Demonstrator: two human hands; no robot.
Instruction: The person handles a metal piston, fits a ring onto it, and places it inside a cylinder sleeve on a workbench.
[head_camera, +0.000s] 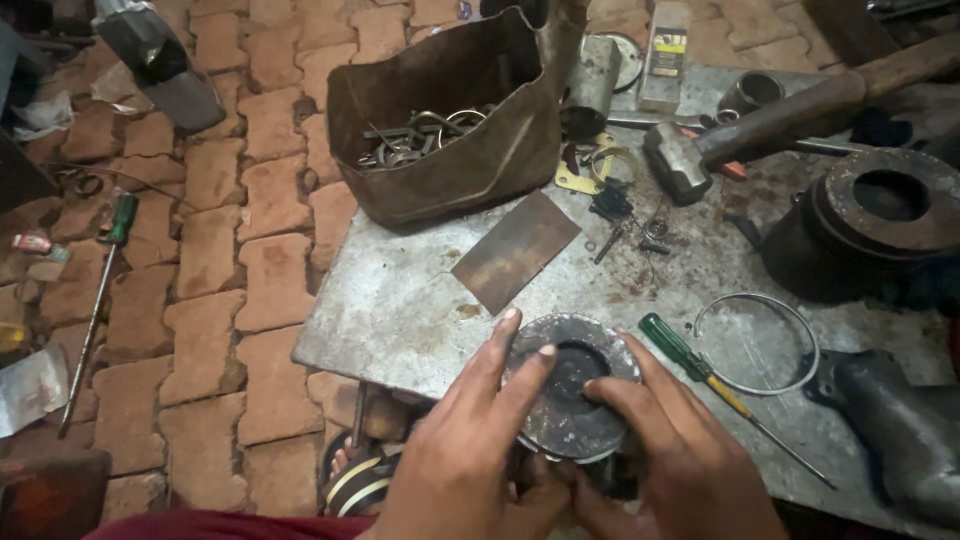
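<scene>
Both hands hold a round, dark metal part with a hollow centre at the near edge of a worn metal table. My left hand grips its left side, with two fingers stretched over the rim. My right hand wraps its right side, and the thumb presses into the central hollow. A green-handled screwdriver lies just right of the part, pointing toward the table's near right.
A brown bag of metal rings sits at the table's back left, with a flat rusty plate before it. A hammer, a heavy round housing, a thin wire ring and small parts lie to the right. Brick floor with another screwdriver lies left.
</scene>
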